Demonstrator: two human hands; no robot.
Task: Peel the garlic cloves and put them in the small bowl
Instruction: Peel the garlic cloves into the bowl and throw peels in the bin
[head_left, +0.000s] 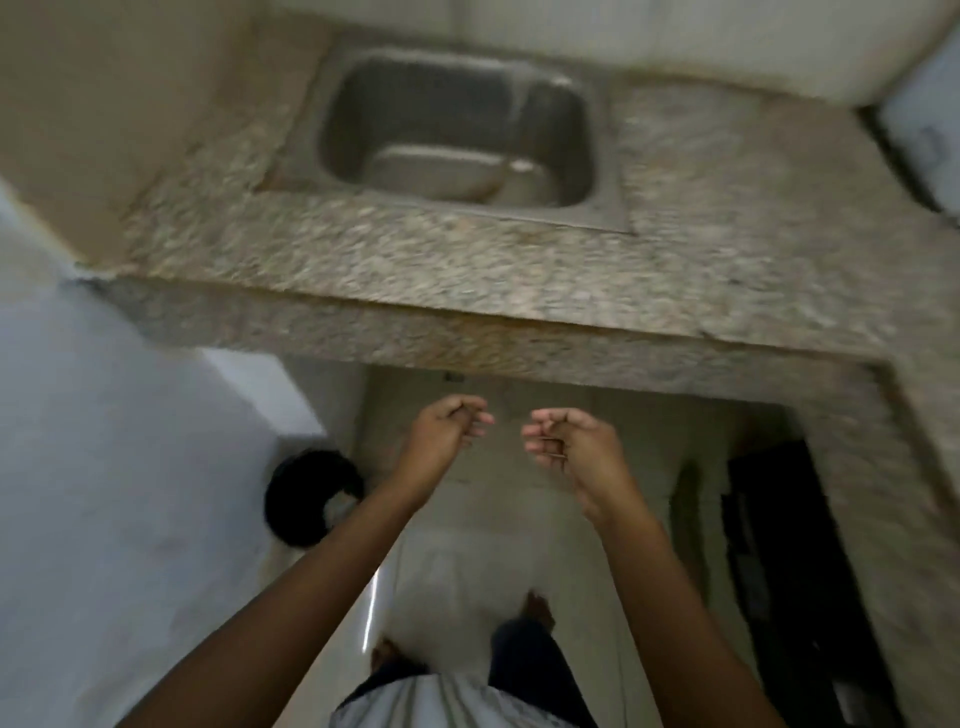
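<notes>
The whole view is blurred by motion. A speckled stone surface (467, 260) runs across the upper half and turns toward the person along the right side. A steel sink (353, 119) is set into it, nearer the left end, and its basin looks dry. Behind the sink and at the left stands a pale beige wall (104, 104). At the far right edge of the surface lies a white object (924, 130), too blurred to name.

The person stands before the front edge of the surface. Both arms reach forward, and the hands are in the air below that edge, near each other but apart. The left hand (447, 431) and the right hand (566, 441) have the fingers loosely curled inward, and nothing shows inside them.

The garlic cloves and the small bowl do not show in this view.

Below is a pale floor (519, 519) with the person's bare feet (537, 608). A round black object (306, 499) lies by the white wall (104, 415) on the left, and a dark shape (789, 545) stands under the surface on the right.
</notes>
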